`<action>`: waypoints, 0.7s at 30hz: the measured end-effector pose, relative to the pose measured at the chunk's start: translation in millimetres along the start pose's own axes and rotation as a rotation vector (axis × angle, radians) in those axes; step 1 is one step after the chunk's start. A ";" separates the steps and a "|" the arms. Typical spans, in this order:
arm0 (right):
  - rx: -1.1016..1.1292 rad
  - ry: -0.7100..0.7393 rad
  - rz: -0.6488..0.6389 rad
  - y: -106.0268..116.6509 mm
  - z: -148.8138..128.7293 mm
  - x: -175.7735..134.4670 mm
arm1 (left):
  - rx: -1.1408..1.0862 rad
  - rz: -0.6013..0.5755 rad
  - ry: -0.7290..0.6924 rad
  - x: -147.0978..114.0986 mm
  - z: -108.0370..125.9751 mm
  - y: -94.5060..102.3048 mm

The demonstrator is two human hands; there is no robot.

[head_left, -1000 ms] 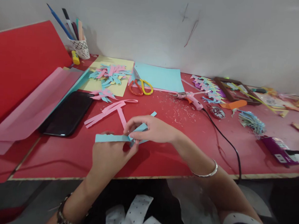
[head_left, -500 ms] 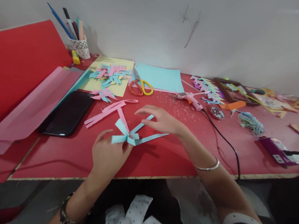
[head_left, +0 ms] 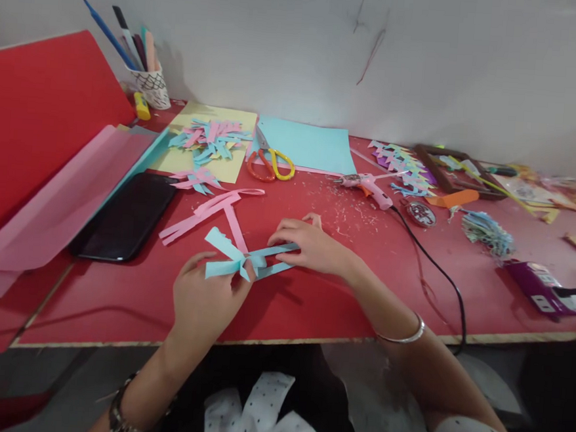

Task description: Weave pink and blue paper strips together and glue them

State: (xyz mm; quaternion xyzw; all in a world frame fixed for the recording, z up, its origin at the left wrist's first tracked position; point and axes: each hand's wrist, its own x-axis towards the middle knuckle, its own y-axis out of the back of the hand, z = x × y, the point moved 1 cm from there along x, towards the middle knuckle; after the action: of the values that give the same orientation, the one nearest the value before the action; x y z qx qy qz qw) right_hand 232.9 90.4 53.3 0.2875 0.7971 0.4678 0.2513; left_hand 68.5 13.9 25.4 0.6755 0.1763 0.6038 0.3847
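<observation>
"Front centre?"
"Paper strips (head_left: 222,267), from left hand (head_left: 208,296) to right hand (head_left: 318,248), over the table (head_left: 321,310)."
"Left of them?"
"Phone (head_left: 124,221), beside paper sheets (head_left: 56,213)."
"Rear left?"
"Cup (head_left: 153,90) near the wall (head_left: 280,44), pens (head_left: 125,37) in it."
"Rear centre?"
"Scissors (head_left: 269,152), between a strip pile (head_left: 214,138) on a sheet (head_left: 229,170) and the glue gun (head_left: 369,184)."
"Far right?"
"Socket box (head_left: 542,290), tassel (head_left: 487,233) behind it."

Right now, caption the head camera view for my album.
Left hand holds blue paper strips over a red table, right hand at two long ends.
</observation>
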 end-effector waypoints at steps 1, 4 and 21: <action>0.005 0.000 -0.002 -0.1 0.7 -0.5 | 0.001 -0.005 0.001 -0.1 0.1 -0.3; -0.002 0.019 -0.006 -1.0 2.7 -0.7 | 0.002 -0.032 0.002 -1.1 0.3 -1.5; -0.067 0.028 -0.019 2.7 3.0 -6.9 | -0.022 -0.052 -0.009 -1.2 3.5 -1.4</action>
State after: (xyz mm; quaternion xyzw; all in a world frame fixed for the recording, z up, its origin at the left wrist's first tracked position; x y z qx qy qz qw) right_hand 240.4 88.4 55.3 0.2647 0.7872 0.4956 0.2541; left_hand 71.9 12.9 23.7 0.6692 0.1854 0.5922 0.4087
